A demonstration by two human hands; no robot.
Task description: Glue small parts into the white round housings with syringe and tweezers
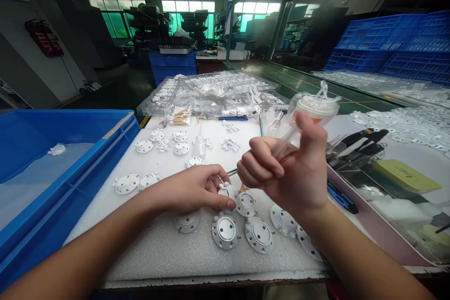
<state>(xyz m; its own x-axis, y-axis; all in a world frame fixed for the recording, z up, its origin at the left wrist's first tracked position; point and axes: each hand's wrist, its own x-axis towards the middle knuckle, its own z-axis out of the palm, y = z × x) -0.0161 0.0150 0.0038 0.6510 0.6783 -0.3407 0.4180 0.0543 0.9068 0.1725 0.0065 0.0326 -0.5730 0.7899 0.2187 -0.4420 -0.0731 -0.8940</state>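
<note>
My left hand (pixel 200 190) has its thumb and fingers closed on a round white plastic part (pixel 228 191) with small knobs on its rim, low over the foam sheet. My right hand (pixel 281 168) is wrapped round a clear syringe (pixel 284 144). Its thumb is raised near the upper end, and an orange tip (pixel 242 188) shows below the fist, beside the part in my left hand. Several similar white discs with dark holes lie around both hands, among them one disc (pixel 227 230) in front and another disc (pixel 246 203) under the tip.
A blue bin (pixel 119 138) stands left; a tray (pixel 383 229) with pliers (pixel 355 145) and a green box (pixel 406 174) stands right. Behind are small white pieces (pixel 230 145), toothpicks (pixel 181 116), a lidded cup (pixel 316 105) and clear trays of parts (pixel 225 79) on the foam-topped table (pixel 154 248).
</note>
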